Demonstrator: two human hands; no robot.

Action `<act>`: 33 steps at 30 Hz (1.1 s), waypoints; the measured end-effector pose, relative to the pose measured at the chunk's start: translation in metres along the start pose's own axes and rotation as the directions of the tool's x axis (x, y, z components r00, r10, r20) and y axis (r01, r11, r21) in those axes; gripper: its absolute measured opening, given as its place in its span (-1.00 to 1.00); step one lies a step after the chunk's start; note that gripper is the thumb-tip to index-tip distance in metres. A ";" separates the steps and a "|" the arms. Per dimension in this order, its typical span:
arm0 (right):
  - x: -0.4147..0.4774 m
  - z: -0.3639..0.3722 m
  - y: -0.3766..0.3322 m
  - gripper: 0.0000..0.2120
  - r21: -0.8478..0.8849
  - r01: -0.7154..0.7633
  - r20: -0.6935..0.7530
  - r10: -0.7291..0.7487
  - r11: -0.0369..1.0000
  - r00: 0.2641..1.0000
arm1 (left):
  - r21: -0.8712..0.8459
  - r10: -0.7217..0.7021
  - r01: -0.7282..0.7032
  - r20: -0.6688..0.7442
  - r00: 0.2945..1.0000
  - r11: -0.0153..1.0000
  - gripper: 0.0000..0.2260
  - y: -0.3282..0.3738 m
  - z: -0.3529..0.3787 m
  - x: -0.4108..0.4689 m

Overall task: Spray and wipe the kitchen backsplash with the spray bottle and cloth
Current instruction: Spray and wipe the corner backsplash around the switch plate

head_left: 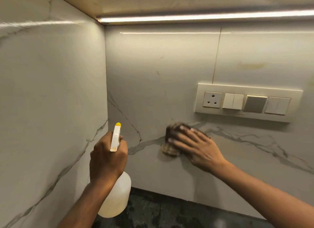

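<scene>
My left hand (107,158) grips the neck of a translucent white spray bottle (117,197) with a white trigger head and yellow nozzle tip, held upright and aimed at the back wall. My right hand (195,146) lies flat, fingers spread, pressing a crumpled brownish cloth (171,139) against the white marble backsplash (153,74), below and left of the switch panel. The cloth is blurred and partly covered by my fingers.
A cream switch panel (248,102) with a socket and several switches is mounted on the back wall, right of the cloth. The marble side wall (51,91) meets it in a corner. An LED strip (203,17) runs under the cabinet. Dark countertop (161,214) lies below.
</scene>
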State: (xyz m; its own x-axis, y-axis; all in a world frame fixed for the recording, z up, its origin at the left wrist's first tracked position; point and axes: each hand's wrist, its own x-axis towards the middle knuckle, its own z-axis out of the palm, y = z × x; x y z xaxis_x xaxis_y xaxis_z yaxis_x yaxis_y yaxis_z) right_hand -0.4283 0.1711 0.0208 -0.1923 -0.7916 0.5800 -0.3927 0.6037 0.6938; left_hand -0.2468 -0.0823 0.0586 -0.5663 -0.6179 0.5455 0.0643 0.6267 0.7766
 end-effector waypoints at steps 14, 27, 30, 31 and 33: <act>-0.022 0.022 -0.039 -0.50 -0.163 0.577 0.419 -0.474 0.800 0.775 | -0.015 -0.046 0.046 0.021 0.999 0.999 -0.78 0.003 0.003 -0.009; 0.192 -0.094 0.113 -0.37 0.170 -0.429 -0.088 0.447 0.887 0.890 | -0.027 -0.082 0.083 0.032 0.996 0.996 -0.80 0.018 -0.015 0.003; 0.159 -0.091 0.121 -0.32 0.256 -0.646 -0.139 0.689 0.719 0.711 | -0.049 -0.083 0.085 0.042 0.996 0.995 -0.86 0.015 -0.021 0.005; 0.156 -0.090 0.117 -0.32 0.297 -0.715 -0.129 0.768 0.633 0.627 | -0.049 -0.076 0.078 0.045 0.996 0.996 -0.87 0.013 -0.023 0.005; 0.163 -0.091 0.103 -0.34 0.379 -0.811 -0.101 0.891 0.446 0.442 | -0.046 -0.066 0.068 0.051 0.997 0.997 -0.88 0.011 -0.027 0.006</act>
State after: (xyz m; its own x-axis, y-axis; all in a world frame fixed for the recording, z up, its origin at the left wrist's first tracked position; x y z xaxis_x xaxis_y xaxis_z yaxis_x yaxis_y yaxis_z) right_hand -0.4183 0.1128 0.2262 -0.3438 0.1974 0.9180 -0.3595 0.8755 -0.3229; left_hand -0.2274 -0.0918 0.0787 -0.6106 -0.6326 0.4764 0.0629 0.5609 0.8255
